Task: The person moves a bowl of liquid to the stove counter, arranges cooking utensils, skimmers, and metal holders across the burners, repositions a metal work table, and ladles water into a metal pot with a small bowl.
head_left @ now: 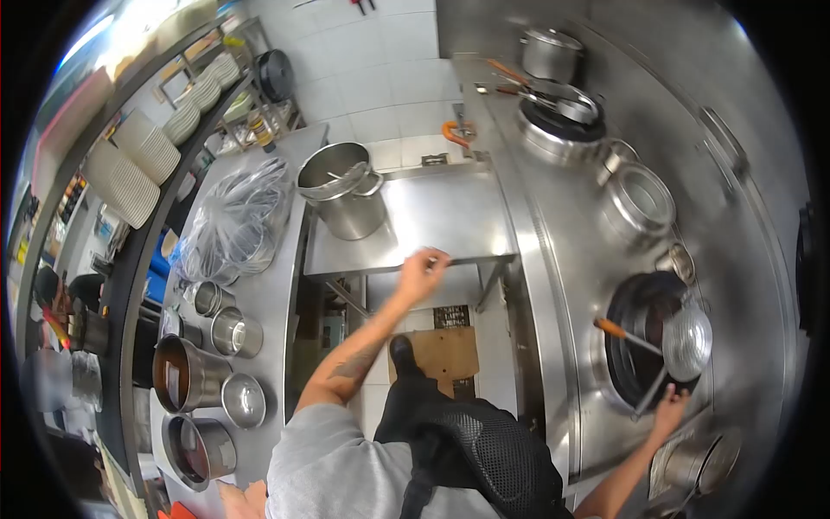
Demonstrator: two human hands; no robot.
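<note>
My left hand (423,275) is over the front edge of a steel table (450,216), its fingers curled together. Whether anything small is in them cannot be made out. Away to the right, my right hand (669,410) is at the near rim of a black wok (624,363), with its fingers bent at the edge. A round metal strainer (687,344) lies across the wok, its metal handle slanting down beside that hand. A second utensil with an orange wooden handle (610,328) rests in the wok too.
A tall steel pot (346,195) stands on the steel table. Plastic-wrapped items (238,221) and several steel pots, including a deep pot (194,376), line the left counter. Stacked pans (562,130) and a pot (638,206) occupy the right counter. Brown cardboard (445,359) lies on the floor.
</note>
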